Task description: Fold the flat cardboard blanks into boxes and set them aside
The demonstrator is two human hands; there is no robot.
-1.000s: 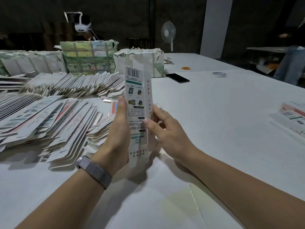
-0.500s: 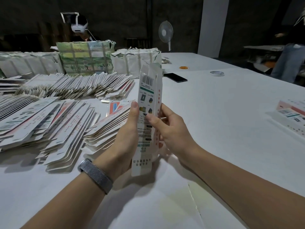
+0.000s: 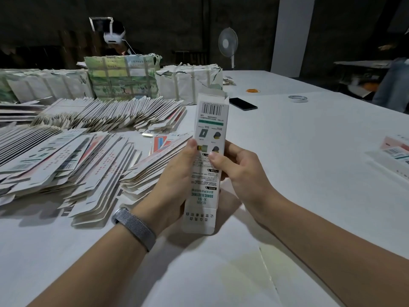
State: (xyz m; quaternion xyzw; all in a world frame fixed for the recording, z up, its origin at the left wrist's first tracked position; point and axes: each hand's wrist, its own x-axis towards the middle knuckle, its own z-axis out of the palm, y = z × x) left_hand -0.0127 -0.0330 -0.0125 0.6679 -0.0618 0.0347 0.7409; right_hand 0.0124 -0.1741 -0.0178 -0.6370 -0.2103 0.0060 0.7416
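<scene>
Above the white desk (image 3: 287,151), one printed carton blank (image 3: 209,138) stands nearly upright, barcode end uppermost, top flaps open; left hand (image 3: 174,185) grips its left edge, thumb on the printed face; right hand (image 3: 241,171) grips the right edge, thumb likewise on the face; flat blanks (image 3: 66,160) lie fanned in piles at left; finished boxes (image 3: 396,154) rest at far right; a phone (image 3: 243,103) lies beyond.

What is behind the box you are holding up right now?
Behind the box, the fingers of the right hand wrap its far side; the left hand grips the other edge. Beyond lies white table. The box's back face is hidden.
</scene>
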